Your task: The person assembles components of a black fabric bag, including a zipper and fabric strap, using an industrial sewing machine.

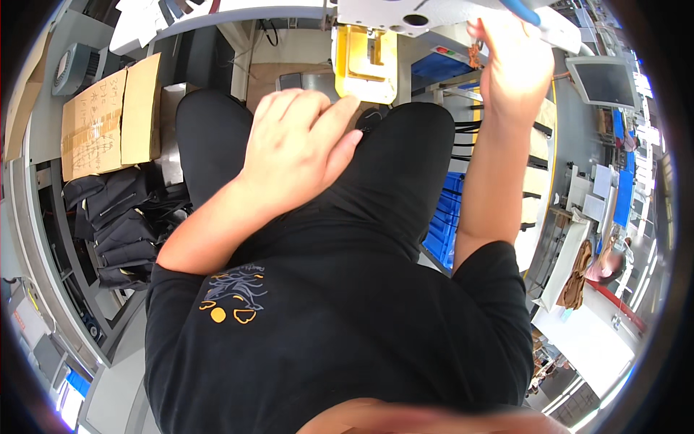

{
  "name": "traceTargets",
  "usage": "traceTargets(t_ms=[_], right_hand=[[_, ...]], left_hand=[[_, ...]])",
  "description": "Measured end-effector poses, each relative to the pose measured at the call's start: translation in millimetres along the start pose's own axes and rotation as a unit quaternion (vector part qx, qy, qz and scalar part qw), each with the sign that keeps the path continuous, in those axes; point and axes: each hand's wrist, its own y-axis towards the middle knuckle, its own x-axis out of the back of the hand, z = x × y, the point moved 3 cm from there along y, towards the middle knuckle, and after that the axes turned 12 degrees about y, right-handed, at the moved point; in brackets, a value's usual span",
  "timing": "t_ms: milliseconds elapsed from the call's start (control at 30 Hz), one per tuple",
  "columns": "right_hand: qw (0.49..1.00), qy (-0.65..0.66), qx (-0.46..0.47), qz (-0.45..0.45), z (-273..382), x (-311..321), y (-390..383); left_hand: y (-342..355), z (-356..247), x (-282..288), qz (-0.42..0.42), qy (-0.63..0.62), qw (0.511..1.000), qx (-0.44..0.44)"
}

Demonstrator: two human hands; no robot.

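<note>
My left hand (293,141) hovers over my lap with its thumb apart and its index finger reaching toward a yellow plate (367,87). Nothing shows in its grasp. The plate, which has a slot cut in it, sits under the white body of a machine (383,11) that looks like a sewing machine. Raised at the machine's right side, my right hand (513,69) is curled and partly washed out by bright light. A small orange-brown thing (475,54) shows beside its fingers; what it is, I cannot make out.
To my left stands a cardboard box (108,119) with black bags (123,224) piled below it. On the right are a blue crate (442,224), a pale surface with black straps (536,173) and a grey monitor (601,81). Another person (607,267) is farther right.
</note>
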Motion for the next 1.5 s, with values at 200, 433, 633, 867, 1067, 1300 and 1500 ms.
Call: traceTargets(t_ms=[200,433,633,867,1067,1300,1500], right_hand=[[0.971,0.145,0.131,0.134,-55,-36,37],[0.938,0.193,0.043,0.283,-58,-49,23],[0.958,0.101,-0.027,0.267,-59,-53,8],[0.914,0.261,-0.009,0.311,-56,-57,1],[0.929,0.183,-0.131,0.294,-69,-59,-1],[0.917,-0.217,0.018,0.334,-40,-78,2],[0.906,-0.306,0.123,0.266,-31,-62,-7]], left_hand=[[3,2,-12,0.061,0.086,0.994,0.026],[5,1,-21,0.055,0.121,0.991,0.029],[5,-6,-24,0.046,0.180,0.982,0.043],[9,-11,-26,0.053,0.194,0.978,0.051],[6,-10,-27,0.062,0.201,0.977,0.032],[4,-5,-32,0.043,0.188,0.981,0.027],[11,-3,-28,0.045,0.193,0.980,0.014]])
